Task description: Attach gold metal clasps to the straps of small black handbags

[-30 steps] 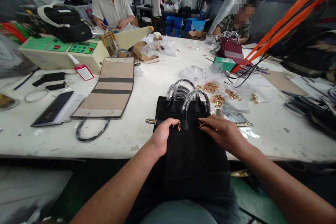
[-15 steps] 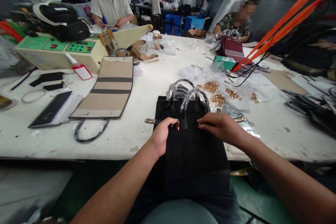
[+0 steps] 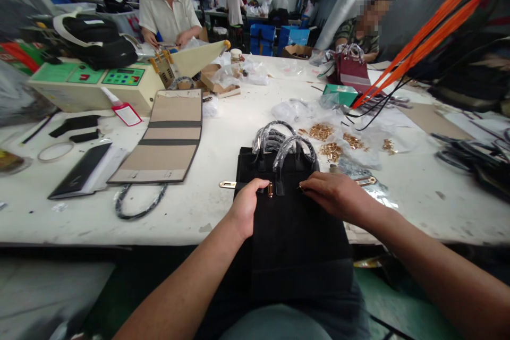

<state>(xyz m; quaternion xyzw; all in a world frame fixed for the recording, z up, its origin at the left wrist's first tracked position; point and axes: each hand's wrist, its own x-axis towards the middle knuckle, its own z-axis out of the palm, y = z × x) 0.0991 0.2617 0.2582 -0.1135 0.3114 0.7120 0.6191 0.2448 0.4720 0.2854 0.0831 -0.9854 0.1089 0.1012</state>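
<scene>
A black handbag [image 3: 300, 244] leans from my lap against the table edge, its looped handles [image 3: 283, 156] wrapped in clear plastic. My left hand [image 3: 244, 208] is closed on the bag's left side, thumb pressing a narrow black strap [image 3: 261, 186] beside an upright gold clasp [image 3: 270, 189]. That strap's gold end plate [image 3: 227, 184] sticks out to the left. On the bag's right front, the fingers of my right hand [image 3: 338, 194] pinch a small gold fitting [image 3: 300, 186], mostly hidden by the fingertips. Another gold plate [image 3: 366, 180] shows beyond my right hand.
Piles of gold hardware [image 3: 322, 132] lie on plastic past the bag. To the left are a flat beige bag panel [image 3: 163, 149], a black booklet [image 3: 82, 170], a red-labelled glue bottle [image 3: 126, 114] and a machine [image 3: 95, 82]. Orange cords [image 3: 430, 32] hang at right. Two people sit across the table.
The view has shifted slightly, so the table items at left appear a little further right. Both hands keep their hold on the bag and fitting, with hardly any movement.
</scene>
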